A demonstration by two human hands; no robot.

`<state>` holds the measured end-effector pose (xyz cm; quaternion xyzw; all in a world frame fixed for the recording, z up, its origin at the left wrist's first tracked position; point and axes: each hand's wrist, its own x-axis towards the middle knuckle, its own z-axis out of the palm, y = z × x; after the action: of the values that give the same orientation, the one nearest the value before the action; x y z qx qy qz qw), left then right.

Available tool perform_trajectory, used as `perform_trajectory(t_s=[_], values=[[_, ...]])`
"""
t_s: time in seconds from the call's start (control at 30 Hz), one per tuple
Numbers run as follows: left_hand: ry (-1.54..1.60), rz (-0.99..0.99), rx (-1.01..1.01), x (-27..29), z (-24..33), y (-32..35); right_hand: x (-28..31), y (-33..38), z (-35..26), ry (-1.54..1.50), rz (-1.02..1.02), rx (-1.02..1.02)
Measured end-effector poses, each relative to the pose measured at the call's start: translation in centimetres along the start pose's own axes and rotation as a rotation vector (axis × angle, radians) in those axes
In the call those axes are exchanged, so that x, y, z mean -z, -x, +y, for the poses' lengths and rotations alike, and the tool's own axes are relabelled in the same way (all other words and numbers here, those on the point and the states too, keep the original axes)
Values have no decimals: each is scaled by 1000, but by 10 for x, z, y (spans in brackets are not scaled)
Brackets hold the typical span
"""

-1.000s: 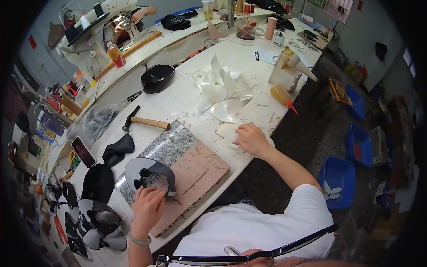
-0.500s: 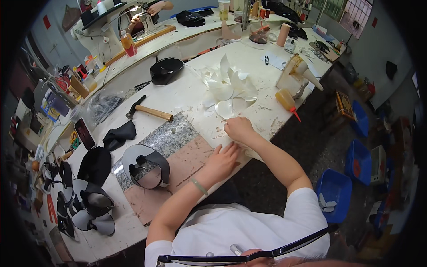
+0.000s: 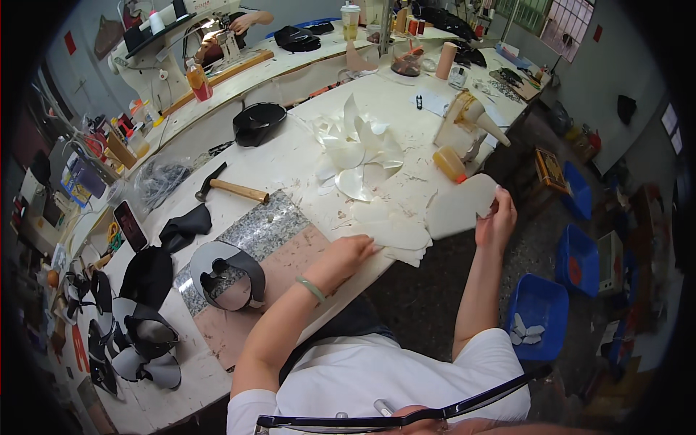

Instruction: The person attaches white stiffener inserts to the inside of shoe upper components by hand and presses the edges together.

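Pinched in my right hand (image 3: pixel 497 222) is a flat, pale rounded piece of sheet material (image 3: pixel 458 206), held up past the bench's front edge. My left hand (image 3: pixel 351 252) is closed at the left edge of a loose stack of similar white cut pieces (image 3: pixel 395 232), which overhangs the bench edge. Just beyond the stack lies a heap of glossy pearl-white pieces (image 3: pixel 357 148). Left of my left forearm, a curved grey-and-black shoe upper (image 3: pixel 254 274) stands on a granite slab (image 3: pixel 272 217) partly covered by a pinkish board (image 3: pixel 286 254).
A hammer (image 3: pixel 235 190) lies behind the slab. A yellow glue bottle (image 3: pixel 449 165) and a crusted glue pot (image 3: pixel 457 119) stand at the right. More black and grey uppers (image 3: pixel 148 333) fill the left. Blue bins (image 3: pixel 538 319) sit on the floor. Another person's hand (image 3: pixel 245 22) works at a sewing machine.
My right hand has moved right, away from my left hand, and now holds up a pale piece. My left hand has shifted slightly left, and the stack is now uncovered. The view has shifted slightly.
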<state>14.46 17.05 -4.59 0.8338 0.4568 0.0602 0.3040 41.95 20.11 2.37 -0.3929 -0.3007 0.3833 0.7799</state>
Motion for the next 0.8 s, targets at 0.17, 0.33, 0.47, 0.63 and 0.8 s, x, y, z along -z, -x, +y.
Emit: perform_trajectory(t_s=[0.17, 0.33, 0.47, 0.63, 0.8], values=[[1362, 341, 21, 18, 17, 35, -30, 51, 15, 17, -309, -222], [1256, 716, 125, 2, 32, 93, -64, 98, 42, -145, -597, -510], [839, 860, 206, -5, 34, 124, -76, 133, 55, 30, -888, -519], [441, 917, 279, 13, 24, 180, -94, 153, 71, 27, -905, -663], [-46, 741, 375, 40, -10, 227, -109, 158, 74, -32, -980, -792]])
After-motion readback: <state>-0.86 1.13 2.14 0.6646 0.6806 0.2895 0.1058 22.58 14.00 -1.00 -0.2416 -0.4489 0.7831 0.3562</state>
